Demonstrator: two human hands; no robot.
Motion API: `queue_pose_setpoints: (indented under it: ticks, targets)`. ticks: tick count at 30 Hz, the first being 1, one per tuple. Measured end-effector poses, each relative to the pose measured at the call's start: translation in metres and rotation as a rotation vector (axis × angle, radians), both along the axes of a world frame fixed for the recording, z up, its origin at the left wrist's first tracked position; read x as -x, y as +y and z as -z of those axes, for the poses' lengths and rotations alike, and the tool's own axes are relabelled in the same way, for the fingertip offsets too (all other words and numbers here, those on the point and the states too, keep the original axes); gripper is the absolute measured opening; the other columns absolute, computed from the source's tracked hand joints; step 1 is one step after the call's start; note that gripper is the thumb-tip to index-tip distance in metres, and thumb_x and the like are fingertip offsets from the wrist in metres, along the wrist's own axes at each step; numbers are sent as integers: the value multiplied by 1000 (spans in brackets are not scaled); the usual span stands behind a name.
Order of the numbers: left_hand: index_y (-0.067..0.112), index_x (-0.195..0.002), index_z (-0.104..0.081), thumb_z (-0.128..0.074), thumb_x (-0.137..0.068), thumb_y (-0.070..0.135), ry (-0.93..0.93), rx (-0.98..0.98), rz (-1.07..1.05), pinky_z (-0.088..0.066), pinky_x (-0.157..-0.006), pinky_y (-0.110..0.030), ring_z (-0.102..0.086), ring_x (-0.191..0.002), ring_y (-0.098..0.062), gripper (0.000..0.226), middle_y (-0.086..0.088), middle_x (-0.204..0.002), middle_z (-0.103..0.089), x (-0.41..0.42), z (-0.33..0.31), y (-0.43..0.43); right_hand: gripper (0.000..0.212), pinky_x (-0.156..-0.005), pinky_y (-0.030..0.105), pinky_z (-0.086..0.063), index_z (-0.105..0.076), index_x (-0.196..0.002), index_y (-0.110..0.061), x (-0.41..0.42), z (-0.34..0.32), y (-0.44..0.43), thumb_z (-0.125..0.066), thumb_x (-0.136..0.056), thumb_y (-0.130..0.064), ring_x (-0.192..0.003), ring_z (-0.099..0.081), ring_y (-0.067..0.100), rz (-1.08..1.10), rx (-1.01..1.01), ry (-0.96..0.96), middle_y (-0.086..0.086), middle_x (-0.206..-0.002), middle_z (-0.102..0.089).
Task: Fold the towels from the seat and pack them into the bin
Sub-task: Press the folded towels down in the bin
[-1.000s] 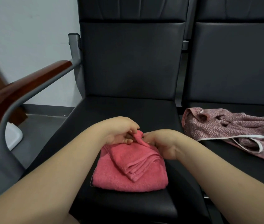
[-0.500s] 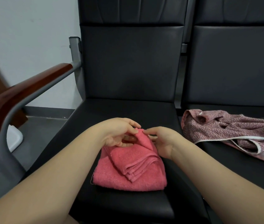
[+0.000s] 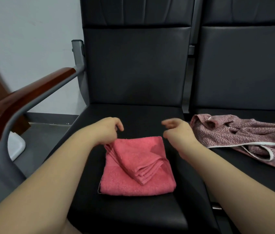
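Wooden armrest [image 3: 23, 98] seen at left. Left hand [image 3: 107, 130] held loosely curled, nothing gripped, at far left corner of folded pink towel [image 3: 138, 166] — towel laid flat on black seat [image 3: 133, 115]. Right hand [image 3: 178, 130] likewise slack, empty, just past far right corner. Mauve towel [image 3: 234, 132] seen crumpled on neighbouring seat [image 3: 243, 73].

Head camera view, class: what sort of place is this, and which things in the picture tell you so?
Probably a waiting room or corridor: two joined black padded seats, a grey metal armrest with a wooden top, and a plain wall behind.
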State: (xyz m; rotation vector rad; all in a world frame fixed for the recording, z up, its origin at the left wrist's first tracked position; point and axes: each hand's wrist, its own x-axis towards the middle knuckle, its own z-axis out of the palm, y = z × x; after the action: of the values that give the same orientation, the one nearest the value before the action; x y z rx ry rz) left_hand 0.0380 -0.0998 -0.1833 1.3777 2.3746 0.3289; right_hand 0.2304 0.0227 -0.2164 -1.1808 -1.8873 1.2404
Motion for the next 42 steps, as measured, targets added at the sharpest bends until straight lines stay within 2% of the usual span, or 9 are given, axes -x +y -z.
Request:
queue_pose_setpoints:
  ticks: [3,6,9,13,22,27,30,34,42]
  targets:
    - [43,-126,-53,-68,-81,2,6,283,83,-48,-98,-35,-54,-113,-20,62,0,-128,-46,13,-6,-17,43,-91,26,-42,-63,-97,-41,-8,-24,-18,-65,-75,-4,-105,-46,11,-605,-574,-485,-9,-117,-53]
    - [56,-127,-44,-74,-77,7,-16,426,148,-47,-99,-40,-51,-110,-21,76,3,-122,-40,13,-3,-20,60,-102,33,-30,-47,-122,-46,-23,-21,-38,-70,-75,-16,-117,-28,14,-901,-695,-810,-11,-127,-34]
    - [57,-125,-43,-72,-78,8,-16,428,187,-48,-92,-35,-51,-105,-18,74,5,-120,-39,6,5,-13,71,-105,34,-29,-41,-128,-44,-26,-4,-49,-71,-69,-17,-120,-28,15,-949,-704,-797,-10,-130,-31]
    - [41,-123,-55,-73,-77,9,-88,367,161,-48,-96,-35,-55,-105,-14,59,7,-116,-55,13,9,-7,35,-97,36,-38,-57,-112,-30,-10,6,-43,-65,-79,-25,-105,-43,16,-878,-819,-557,-10,-113,-47]
    - [17,-112,-66,-63,-99,27,-565,30,-228,-55,-94,-37,-62,-115,-19,16,-4,-119,-67,41,23,-7,19,-55,24,-37,-56,-83,-18,3,10,-8,-58,-95,-33,-70,-55,11,-238,-239,-354,-7,-75,-57]
    - [12,-143,-46,-59,-100,38,-639,-27,-465,-57,-86,-38,-61,-112,-24,51,-17,-131,-60,40,29,1,31,-53,29,-33,-46,-69,-15,6,39,20,-57,-89,-36,-69,-52,27,19,-112,-456,3,-67,-49]
    - [9,-132,-57,-75,-85,46,-649,123,-410,-57,-80,-35,-66,-107,-22,62,-12,-117,-70,36,26,1,41,-46,27,-30,-44,-61,-14,8,34,18,-63,-90,-37,-53,-46,20,22,9,-431,1,-59,-46]
    - [10,-110,-62,-87,-76,34,-533,194,-321,-48,-81,-31,-65,-94,-18,48,-6,-105,-72,20,23,5,37,-57,28,-46,-66,-90,-5,7,29,10,-80,-79,-38,-70,-61,18,-56,122,-433,5,-81,-65]
    - [12,-119,-63,-90,-72,22,-557,224,-284,-52,-101,-40,-63,-109,-21,55,-4,-118,-67,6,23,-2,51,-65,30,-47,-60,-117,-8,11,11,-1,-84,-76,-27,-89,-62,21,-137,304,-426,7,-113,-65]
